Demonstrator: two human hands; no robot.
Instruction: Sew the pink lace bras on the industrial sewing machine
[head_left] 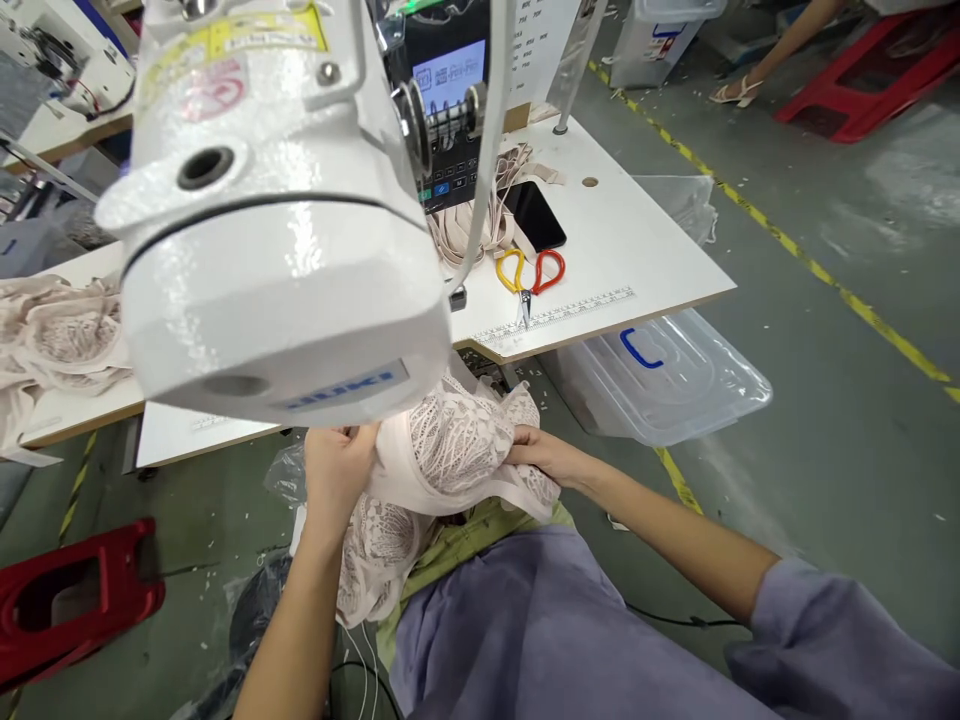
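Observation:
A pale pink lace bra (457,445) is spread between my two hands, below the white sewing machine head (292,300). My left hand (339,470) is closed on its band, close under the machine, with the fingertips partly hidden. My right hand (551,457) pinches the lace at the other side of the cup. Another lace cup (382,545) hangs lower down, beside my left forearm and over my lap. Scissors with one yellow and one red handle (528,280) lie on the white table (645,250), near a printed ruler.
A black phone (536,215) and beige straps (457,232) lie behind the scissors. More lace pieces (67,335) are at the left. A lidded clear bin (660,380) stands under the table's right side. Red stools (75,605) and a person's foot (739,92) are farther out.

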